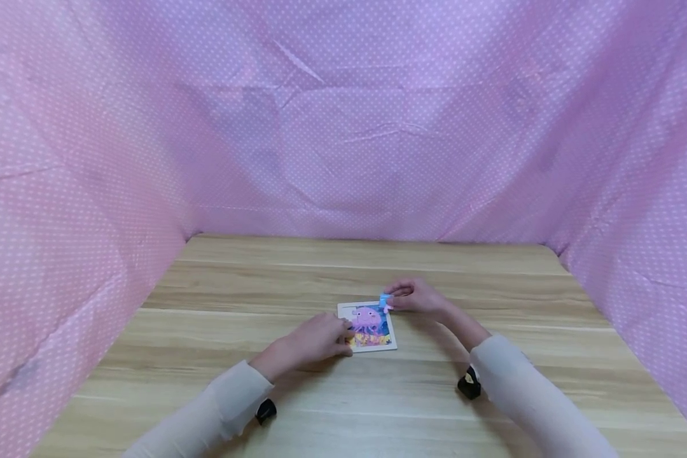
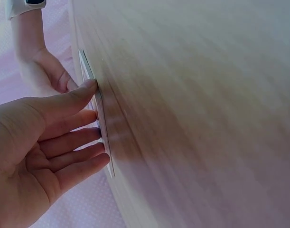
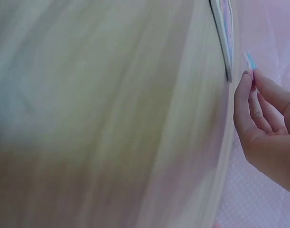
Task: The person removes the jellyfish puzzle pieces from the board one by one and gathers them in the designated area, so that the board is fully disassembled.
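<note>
A small square jigsaw puzzle [image 1: 372, 348] with a white frame lies on the table, its picture a pink sea creature with tentacles over a yellow bottom. At its left side rests my left hand [image 1: 320, 338]; in the left wrist view the thumb and fairly straight fingers [image 2: 78, 142] touch the board [image 2: 100, 114]. Above the board's far right corner, my right hand [image 1: 418, 297] pinches a blue and pink puzzle piece [image 1: 384, 300] between thumb and fingers. The right wrist view shows that piece [image 3: 250, 61] edge-on, apart from the board [image 3: 222, 35].
The wooden table [image 1: 252, 273] extends around the puzzle on all sides. Pink polka-dot cloth [image 1: 343, 159] hangs behind it and along both sides. A black wrist device [image 1: 266, 411] sits under the left sleeve, another [image 1: 469, 384] under the right.
</note>
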{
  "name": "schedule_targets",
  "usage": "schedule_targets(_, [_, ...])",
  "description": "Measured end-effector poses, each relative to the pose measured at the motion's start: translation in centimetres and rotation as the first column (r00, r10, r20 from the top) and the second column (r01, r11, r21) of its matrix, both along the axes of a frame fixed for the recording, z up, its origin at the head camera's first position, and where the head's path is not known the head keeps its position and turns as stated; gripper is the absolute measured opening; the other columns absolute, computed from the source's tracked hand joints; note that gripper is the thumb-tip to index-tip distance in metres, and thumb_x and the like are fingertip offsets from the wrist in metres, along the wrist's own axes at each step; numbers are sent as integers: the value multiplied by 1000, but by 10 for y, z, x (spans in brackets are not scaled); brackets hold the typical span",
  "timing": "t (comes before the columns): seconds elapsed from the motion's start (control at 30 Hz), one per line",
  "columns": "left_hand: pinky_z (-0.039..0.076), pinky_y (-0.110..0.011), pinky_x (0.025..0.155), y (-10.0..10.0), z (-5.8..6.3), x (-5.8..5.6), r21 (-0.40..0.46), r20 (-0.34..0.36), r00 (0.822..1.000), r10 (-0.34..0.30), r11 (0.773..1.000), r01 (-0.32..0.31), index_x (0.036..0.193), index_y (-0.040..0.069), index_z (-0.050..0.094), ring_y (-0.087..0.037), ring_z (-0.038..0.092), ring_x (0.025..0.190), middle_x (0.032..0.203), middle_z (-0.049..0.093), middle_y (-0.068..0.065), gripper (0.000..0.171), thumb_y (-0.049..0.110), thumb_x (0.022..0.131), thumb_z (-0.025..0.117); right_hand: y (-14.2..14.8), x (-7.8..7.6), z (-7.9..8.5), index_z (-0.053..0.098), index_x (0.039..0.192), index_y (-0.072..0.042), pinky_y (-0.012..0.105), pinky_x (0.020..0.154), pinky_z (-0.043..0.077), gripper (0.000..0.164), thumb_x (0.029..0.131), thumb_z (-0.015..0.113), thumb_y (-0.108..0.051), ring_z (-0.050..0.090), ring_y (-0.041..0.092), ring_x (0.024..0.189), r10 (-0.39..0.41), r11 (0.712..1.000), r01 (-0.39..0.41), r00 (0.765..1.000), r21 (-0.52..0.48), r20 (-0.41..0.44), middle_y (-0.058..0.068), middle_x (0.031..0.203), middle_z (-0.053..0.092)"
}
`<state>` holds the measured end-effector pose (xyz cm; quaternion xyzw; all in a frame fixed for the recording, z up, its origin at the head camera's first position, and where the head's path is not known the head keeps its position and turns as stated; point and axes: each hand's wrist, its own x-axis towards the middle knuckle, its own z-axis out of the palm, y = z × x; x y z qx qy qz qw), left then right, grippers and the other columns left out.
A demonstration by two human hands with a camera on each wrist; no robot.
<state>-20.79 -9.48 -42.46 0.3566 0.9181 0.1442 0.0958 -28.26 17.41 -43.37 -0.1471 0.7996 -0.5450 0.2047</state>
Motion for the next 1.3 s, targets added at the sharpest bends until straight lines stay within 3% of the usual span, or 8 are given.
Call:
schedule_targets(0.13, [44,-15,61,1,-2,3,-35,-43,999,-34,999,32,113,10,78,-3,48,66,104,75,0,26,27,93,76,13,3,0,60,123,19,20,82,58,34,95,66,0,69,5,86,-4,1000,5,1000,-19,24,18,105,75])
schedule_targets(0.27, [42,-17,60,4,-1,4,-61,-85,995,-48,997,42,105,11,78,-5,47,66,87,65,4,21,27,93,76,29,5,2,62,123,16,18,83,56,34,96,68,-4,69,6,89,-32,998,33,999,47,-31,23,111,74])
schedule_targets(0.47, [41,-17,59,6,2,5,-55,-65,998,-20,998,16,100,12,78,-5,46,66,82,60,7,17,27,92,77,46,9,4,68,121,11,17,82,50,32,96,70,-9,66,7,92,-53,986,70,992,153,-116,25,114,74])
schedule_targets(0.6, [42,-17,60,5,3,7,-42,-36,999,-2,999,1,105,11,78,-5,47,66,89,66,4,20,26,92,77,53,12,5,68,118,14,15,78,51,32,94,72,-7,65,6,88,-62,983,85,988,162,-142,27,110,74])
schedule_targets(0.73, [44,-17,62,5,3,6,-42,-40,999,-4,999,2,112,11,78,-4,49,67,110,74,-3,25,27,92,76,59,12,4,68,114,15,14,74,51,30,92,73,-5,63,1,82,-80,977,109,984,185,-160,26,103,75])
schedule_targets(0.8, [45,-16,63,4,2,6,-42,-43,999,-8,999,6,114,11,78,-4,50,68,119,74,-6,27,27,93,76,61,13,4,69,112,16,14,73,50,29,91,73,-3,63,0,81,-84,974,118,981,193,-176,26,102,75])
schedule_targets(1.07, [47,-18,67,2,3,4,-37,-29,999,-19,999,18,117,9,77,-4,54,71,130,71,-11,30,26,93,75,57,16,3,76,102,10,16,72,48,22,86,79,-4,62,10,87,-81,955,154,957,254,-278,24,103,76])
schedule_targets(1.3, [48,-20,72,1,3,2,-37,-24,999,-25,999,24,119,8,76,-17,71,101,138,66,-14,31,26,94,75,57,15,1,79,97,6,17,73,48,16,83,81,-3,65,17,92,-57,937,165,942,307,-330,22,103,77])
